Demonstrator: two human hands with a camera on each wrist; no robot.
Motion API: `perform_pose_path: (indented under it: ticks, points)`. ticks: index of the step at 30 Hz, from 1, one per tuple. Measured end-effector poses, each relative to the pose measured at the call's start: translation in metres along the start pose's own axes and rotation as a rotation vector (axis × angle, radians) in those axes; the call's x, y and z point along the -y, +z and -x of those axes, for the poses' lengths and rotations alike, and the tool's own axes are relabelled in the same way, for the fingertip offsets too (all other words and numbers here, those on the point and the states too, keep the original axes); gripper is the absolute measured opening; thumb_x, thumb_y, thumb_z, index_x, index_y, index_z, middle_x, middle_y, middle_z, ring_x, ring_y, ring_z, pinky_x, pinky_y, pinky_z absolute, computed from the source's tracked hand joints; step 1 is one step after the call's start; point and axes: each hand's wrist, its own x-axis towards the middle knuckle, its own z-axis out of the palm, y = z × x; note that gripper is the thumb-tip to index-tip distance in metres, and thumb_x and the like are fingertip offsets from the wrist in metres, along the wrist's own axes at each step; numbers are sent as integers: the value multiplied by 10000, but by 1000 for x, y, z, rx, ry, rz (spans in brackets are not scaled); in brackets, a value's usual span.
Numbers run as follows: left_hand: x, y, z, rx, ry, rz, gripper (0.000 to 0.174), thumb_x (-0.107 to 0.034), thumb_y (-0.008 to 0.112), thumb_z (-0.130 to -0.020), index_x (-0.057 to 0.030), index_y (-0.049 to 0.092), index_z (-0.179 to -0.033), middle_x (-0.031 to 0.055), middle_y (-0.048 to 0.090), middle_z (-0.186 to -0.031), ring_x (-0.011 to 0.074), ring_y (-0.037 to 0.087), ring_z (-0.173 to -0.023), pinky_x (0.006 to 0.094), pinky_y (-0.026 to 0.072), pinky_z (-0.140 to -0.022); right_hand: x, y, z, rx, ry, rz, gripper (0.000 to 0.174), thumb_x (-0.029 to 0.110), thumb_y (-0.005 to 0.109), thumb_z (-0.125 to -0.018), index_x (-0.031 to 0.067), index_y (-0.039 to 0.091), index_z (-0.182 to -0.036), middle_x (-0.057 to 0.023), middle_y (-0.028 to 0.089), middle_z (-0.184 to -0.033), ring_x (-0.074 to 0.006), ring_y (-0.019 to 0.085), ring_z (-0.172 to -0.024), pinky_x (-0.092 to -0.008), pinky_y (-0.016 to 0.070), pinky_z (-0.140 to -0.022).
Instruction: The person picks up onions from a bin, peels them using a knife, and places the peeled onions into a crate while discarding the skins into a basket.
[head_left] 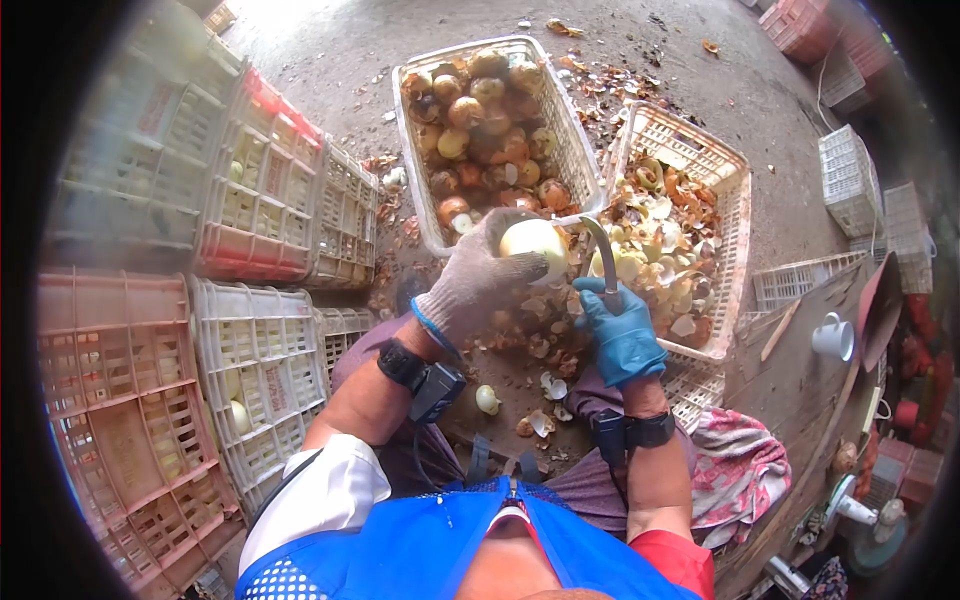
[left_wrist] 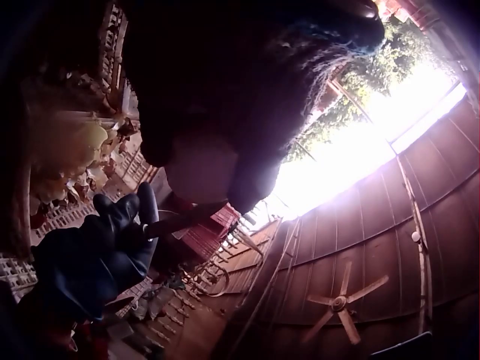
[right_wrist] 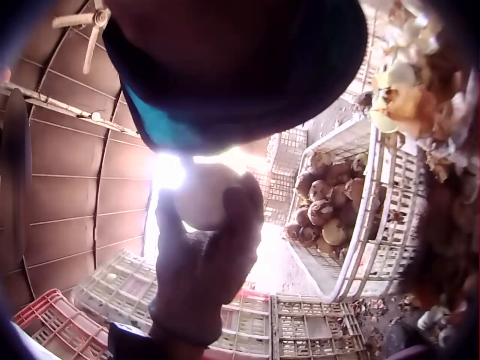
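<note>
My left hand [head_left: 468,285], in a greyish knit glove, grips a pale peeled onion [head_left: 535,246] above the near end of a crate of onions. The right hand [head_left: 622,330] wears a blue rubber glove and holds a knife with a curved blade [head_left: 606,250], whose tip comes up just right of the onion. From the left wrist, the onion [left_wrist: 201,169] is a dim shape, with the blade [left_wrist: 184,221] close below it. The right wrist view shows the gloved left hand [right_wrist: 199,270] with fingers and thumb round the onion [right_wrist: 204,196].
A crate [head_left: 408,150] of unpeeled onions stands ahead. Beside it, another crate [head_left: 738,225] holds peelings and scraps. Stacked crates [head_left: 262,190] line the left. At right, a white mug [head_left: 832,338] stands on a wooden board [head_left: 775,385]. One small onion [head_left: 487,400] lies on the ground.
</note>
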Motion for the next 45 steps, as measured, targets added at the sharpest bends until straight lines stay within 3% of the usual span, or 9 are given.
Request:
perform_pose_path:
  ticks: [9, 10, 13, 18, 27, 35, 39, 43, 45]
  points:
    - [10, 8, -2, -2, 108, -214, 664, -111, 815, -792, -26, 565, -1401, 61, 638, -1270, 144, 620, -1154, 325, 574, -969, 29, 14, 10, -116, -360, 55, 339, 144, 785, -980, 52, 700, -1295, -16, 736, -1042, -67, 647, -877, -250, 538, -768]
    - [18, 6, -5, 20, 115, -217, 661, -123, 818, -797, -27, 563, -1399, 61, 635, -1270, 146, 618, -1156, 327, 573, -974, 14, 14, 0, -194, -574, 177, 242, 126, 775, -978, 36, 727, -1197, -64, 749, -1017, -101, 664, -826, -273, 552, -738]
    - [10, 16, 1, 67, 9, -79, 637, -169, 822, -820, -25, 565, -1385, 60, 629, -1263, 152, 620, -1151, 332, 574, -976, 17, 7, 5, -260, -581, 329, 155, 116, 761, -982, 27, 739, -1107, -80, 746, -960, -126, 662, -758, -290, 552, -687]
    - [8, 20, 3, 87, -56, 4, 619, -217, 824, -841, -24, 571, -1372, 64, 628, -1270, 162, 635, -1133, 334, 573, -979, 22, -4, 3, -289, -318, 35, 166, 170, 750, -1008, 19, 730, -1072, -7, 704, -910, -39, 604, -763, -255, 519, -661]
    - [12, 28, 0, -20, 112, -396, 716, -118, 924, -734, -31, 591, -1361, 60, 676, -1237, 147, 637, -1137, 317, 540, -1020, 13, 3, -5, -249, -588, 298, 144, 119, 782, -945, 51, 747, -1066, -108, 740, -968, -198, 705, -779, -315, 576, -742]
    - [1, 27, 5, 25, 22, -220, 700, -125, 905, -755, -37, 580, -1369, 71, 647, -1260, 169, 632, -1163, 328, 558, -1008, 24, -5, -3, -336, -218, 42, 168, 190, 766, -994, 49, 745, -1084, 36, 668, -762, -40, 572, -677, -242, 489, -622]
    - [16, 16, -2, 56, -48, 81, 684, -163, 854, -812, -46, 542, -1410, 79, 625, -1277, 194, 646, -1159, 346, 597, -974, 27, 0, 6, -197, -328, 59, 275, 260, 794, -987, 36, 730, -1134, 16, 705, -878, -42, 600, -753, -239, 500, -658]
    - [22, 13, -2, 59, -34, 51, 687, -188, 826, -850, -43, 508, -1441, 104, 608, -1311, 229, 656, -1166, 392, 617, -973, 13, 7, -1, -261, -584, 329, 176, 168, 790, -963, 45, 741, -1078, -52, 710, -875, -88, 637, -751, -274, 538, -695]
    - [22, 12, -2, 81, -53, 85, 695, -195, 822, -860, -41, 494, -1453, 117, 603, -1325, 249, 660, -1177, 412, 620, -977, 12, 5, -2, -307, -520, 299, 125, 132, 783, -950, 58, 746, -1043, -57, 698, -847, -102, 637, -705, -285, 533, -668]
